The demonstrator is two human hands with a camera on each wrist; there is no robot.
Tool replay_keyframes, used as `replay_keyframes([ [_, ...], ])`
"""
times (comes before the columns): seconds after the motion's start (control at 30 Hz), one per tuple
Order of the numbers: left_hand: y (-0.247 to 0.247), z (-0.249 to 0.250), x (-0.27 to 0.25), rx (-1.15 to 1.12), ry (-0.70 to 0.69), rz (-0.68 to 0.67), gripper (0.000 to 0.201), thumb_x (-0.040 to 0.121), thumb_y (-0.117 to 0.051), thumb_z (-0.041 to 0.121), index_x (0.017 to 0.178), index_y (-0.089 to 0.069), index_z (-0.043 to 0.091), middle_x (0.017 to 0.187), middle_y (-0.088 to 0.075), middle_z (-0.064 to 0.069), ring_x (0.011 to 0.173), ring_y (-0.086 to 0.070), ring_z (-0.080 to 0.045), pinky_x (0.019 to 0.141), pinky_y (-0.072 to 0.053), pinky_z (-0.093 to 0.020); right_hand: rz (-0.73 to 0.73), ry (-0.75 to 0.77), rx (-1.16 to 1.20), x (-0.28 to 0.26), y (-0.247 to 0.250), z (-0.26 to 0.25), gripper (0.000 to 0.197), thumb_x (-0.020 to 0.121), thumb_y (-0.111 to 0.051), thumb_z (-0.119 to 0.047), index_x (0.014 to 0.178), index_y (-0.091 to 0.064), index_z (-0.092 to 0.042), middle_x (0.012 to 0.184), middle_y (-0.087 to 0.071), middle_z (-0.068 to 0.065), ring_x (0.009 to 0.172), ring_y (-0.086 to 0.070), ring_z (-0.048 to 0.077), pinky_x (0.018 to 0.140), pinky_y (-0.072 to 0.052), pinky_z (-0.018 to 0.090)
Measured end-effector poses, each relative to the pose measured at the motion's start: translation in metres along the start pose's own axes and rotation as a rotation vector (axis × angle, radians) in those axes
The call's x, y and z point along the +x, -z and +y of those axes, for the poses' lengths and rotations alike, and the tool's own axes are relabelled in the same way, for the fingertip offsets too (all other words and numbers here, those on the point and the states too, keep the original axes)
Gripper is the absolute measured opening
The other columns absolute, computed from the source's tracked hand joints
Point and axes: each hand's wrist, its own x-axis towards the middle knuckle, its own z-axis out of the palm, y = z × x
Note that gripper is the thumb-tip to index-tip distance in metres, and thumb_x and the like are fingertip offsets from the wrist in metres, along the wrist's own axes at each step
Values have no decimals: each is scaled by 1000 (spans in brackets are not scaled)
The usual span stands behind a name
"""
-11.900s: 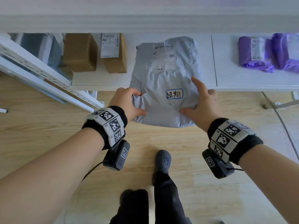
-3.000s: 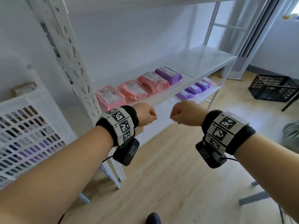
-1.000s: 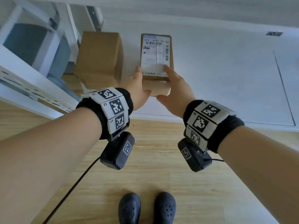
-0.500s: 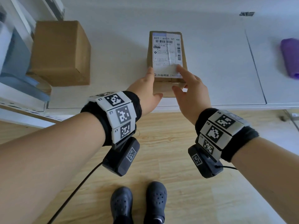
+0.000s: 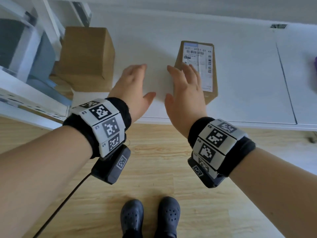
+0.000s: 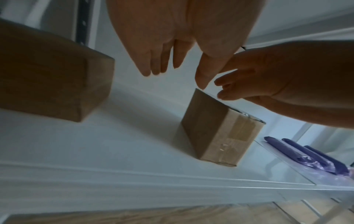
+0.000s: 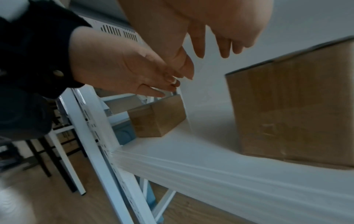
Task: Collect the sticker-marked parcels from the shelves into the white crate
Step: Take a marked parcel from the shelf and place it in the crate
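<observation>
Head view: my left hand (image 5: 133,88) and right hand (image 5: 186,93) hover over white shelf (image 5: 240,83), fingers straight, spread, holding nothing. Labelled cardboard parcel (image 5: 204,54) flat on shelf, partly under my right fingers; contact unclear. Plain cardboard box (image 5: 85,57) well left.

Left wrist view: parcel (image 6: 214,128) oblong, matte brown, taped end. Purple glossy mailers (image 6: 306,156) far right.

Right wrist view: parcel (image 7: 291,109) near, blurred; box (image 7: 157,119) beyond.

We note: head view looks steeply down on the shelf (image 5: 154,40); both wrist views look up from below the hands, sharing the labelled box (image 5: 199,66).
</observation>
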Motion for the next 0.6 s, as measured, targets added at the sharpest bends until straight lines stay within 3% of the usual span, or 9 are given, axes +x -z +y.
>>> replay_keyframes([
  [0.13, 24, -35, -3, 177, 81, 87, 76, 90, -56, 35, 149, -13, 12, 158, -3, -6, 146, -6, -24, 117, -11, -36, -142, 63, 109, 10, -17, -34, 63, 90, -49, -7, 148, -25, -20, 153, -28, 1, 143, -19, 17, 115, -20, 29],
  [0.27, 35, -78, 1, 339, 254, 4, 88, 89, -54, 44, 150, -1, 8, 158, 9, -9, 146, 10, -25, 120, -5, -39, -312, 92, 110, 21, -38, -61, 68, 92, -50, -13, 150, -16, -23, 157, -20, -2, 142, -23, 18, 113, -25, 31],
  [0.43, 34, -107, 3, 315, 390, -32, 92, 86, -57, 47, 150, 1, 14, 156, 11, -17, 145, 9, -31, 118, -12, -49, -453, 51, 108, 36, -67, -80, 72, 93, -48, -17, 152, -7, -23, 159, -8, -4, 145, -19, 18, 115, -22, 30],
  [0.53, 40, -112, 9, 250, 462, 10, 87, 84, -58, 51, 148, -6, 25, 154, 3, -25, 143, -1, -40, 114, -18, -55, -452, 32, 137, 42, -76, -88, 69, 93, -45, -13, 151, -10, -20, 158, -17, -3, 142, -25, 18, 109, -27, 27],
  [0.6, 45, -114, 12, 144, 479, 18, 84, 84, -57, 51, 148, -9, 26, 152, -13, -23, 139, -19, -38, 111, -27, -50, -431, 31, 163, 45, -78, -93, 64, 93, -42, -11, 150, -15, -20, 154, -27, -1, 137, -33, 19, 100, -31, 23],
])
